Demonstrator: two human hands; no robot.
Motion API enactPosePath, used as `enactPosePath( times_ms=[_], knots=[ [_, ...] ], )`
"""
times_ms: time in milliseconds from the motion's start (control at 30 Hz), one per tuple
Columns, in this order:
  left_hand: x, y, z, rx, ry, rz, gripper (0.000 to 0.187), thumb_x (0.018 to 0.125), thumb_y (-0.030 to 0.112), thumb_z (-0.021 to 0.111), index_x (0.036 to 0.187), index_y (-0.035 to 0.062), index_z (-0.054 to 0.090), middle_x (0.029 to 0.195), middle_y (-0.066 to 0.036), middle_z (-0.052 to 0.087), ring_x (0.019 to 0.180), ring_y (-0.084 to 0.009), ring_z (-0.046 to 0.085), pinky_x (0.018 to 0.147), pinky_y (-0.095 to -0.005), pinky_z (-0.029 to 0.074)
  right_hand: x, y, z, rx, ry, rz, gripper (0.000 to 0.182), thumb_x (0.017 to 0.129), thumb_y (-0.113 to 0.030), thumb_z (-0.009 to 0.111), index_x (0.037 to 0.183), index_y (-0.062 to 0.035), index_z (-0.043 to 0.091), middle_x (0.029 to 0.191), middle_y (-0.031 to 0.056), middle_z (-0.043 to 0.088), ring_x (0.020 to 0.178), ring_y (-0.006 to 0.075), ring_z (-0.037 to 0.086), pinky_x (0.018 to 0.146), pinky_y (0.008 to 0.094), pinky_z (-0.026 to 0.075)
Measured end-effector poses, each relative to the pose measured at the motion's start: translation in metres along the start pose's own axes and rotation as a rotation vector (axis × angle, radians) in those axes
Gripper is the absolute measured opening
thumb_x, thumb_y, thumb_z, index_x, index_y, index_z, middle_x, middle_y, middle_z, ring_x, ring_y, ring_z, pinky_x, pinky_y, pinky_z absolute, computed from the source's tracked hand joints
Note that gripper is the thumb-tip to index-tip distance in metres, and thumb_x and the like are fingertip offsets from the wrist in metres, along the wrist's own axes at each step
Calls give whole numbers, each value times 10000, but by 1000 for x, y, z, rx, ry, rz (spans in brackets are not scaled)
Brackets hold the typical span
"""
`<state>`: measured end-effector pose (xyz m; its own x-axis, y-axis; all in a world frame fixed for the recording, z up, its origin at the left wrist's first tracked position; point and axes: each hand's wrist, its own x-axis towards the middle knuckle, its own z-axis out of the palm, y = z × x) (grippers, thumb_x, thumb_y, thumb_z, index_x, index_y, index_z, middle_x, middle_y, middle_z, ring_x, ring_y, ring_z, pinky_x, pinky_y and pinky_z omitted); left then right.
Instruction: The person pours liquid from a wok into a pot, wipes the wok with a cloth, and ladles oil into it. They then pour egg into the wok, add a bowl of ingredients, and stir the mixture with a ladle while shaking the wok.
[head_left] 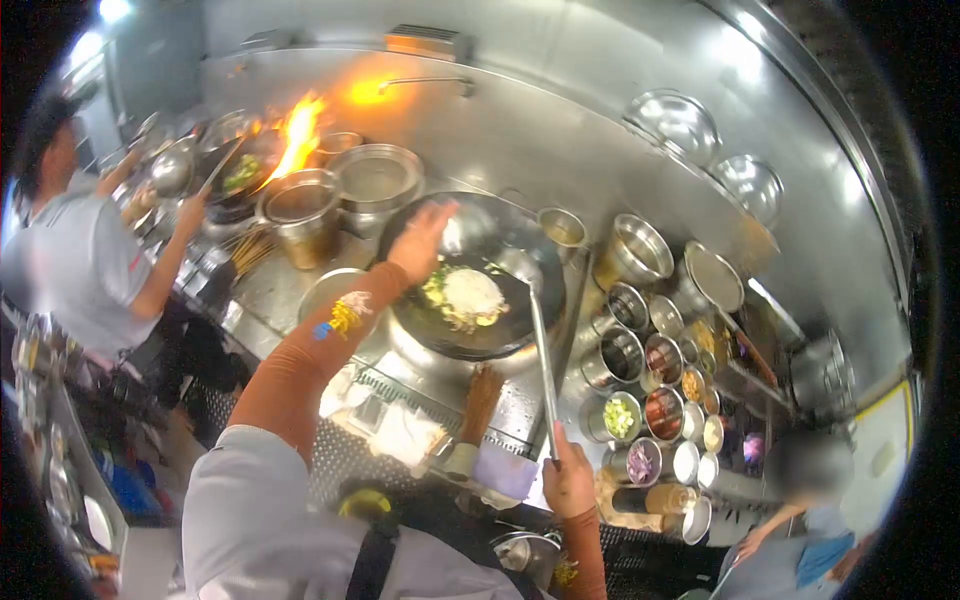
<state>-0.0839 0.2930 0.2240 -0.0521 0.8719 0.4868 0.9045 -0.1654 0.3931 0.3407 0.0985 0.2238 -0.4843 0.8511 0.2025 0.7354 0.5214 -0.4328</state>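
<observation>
My left hand (424,240) is over the left side of a dark wok (520,335), fingers apart and blurred, with nothing visible in it. Below it in the wok lie white food (474,295) and green pieces around its edge. My right hand (569,474) is closed around the handle end of a long metal ladle (543,350). The ladle's round bowl rests over the wok's right part, beside the food. Orange sleeves cover both forearms.
Metal pots (377,176) stand behind left, near a tall flame (300,135). At left a co-worker (90,250) tends another wok. Ingredient containers (663,412) fill the right counter. Another person (800,540) is at lower right. A bamboo brush (482,400) stands before the wok.
</observation>
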Motion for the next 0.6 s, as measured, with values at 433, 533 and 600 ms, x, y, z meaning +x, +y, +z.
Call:
enactPosePath(
  times_ms=[433, 533, 600],
  knots=[
    [-377, -34, -196, -674, 390, -595, 657, 733, -33, 428, 1377, 10, 306, 1288, -221, 456, 1239, -343, 446, 1051, -395, 355, 101, -60, 44, 1645, -413, 544, 280, 919, -120, 556, 1165, 10, 519, 1055, 117, 596, 720, 125, 544, 541, 225, 486],
    [-543, -115, -187, -1017, 758, -715, 593, 832, 26, 615, 1376, 59, 380, 1193, -114, 562, 1129, -208, 545, 935, -358, 493, 132, -59, 60, 1875, -583, 449, 364, 937, -188, 536, 1248, 0, 516, 1079, 239, 618, 529, 163, 480, 460, 252, 428],
    [-623, -79, -265, -745, 942, -1087, 491, 832, 40, 556, 1308, 33, 436, 1068, -148, 611, 845, -204, 643, 651, -322, 557, 115, -108, 48, 1613, -68, 491, 392, 947, -185, 496, 1309, -33, 490, 1137, 292, 587, 521, 172, 450, 452, 260, 386]
  ],
)
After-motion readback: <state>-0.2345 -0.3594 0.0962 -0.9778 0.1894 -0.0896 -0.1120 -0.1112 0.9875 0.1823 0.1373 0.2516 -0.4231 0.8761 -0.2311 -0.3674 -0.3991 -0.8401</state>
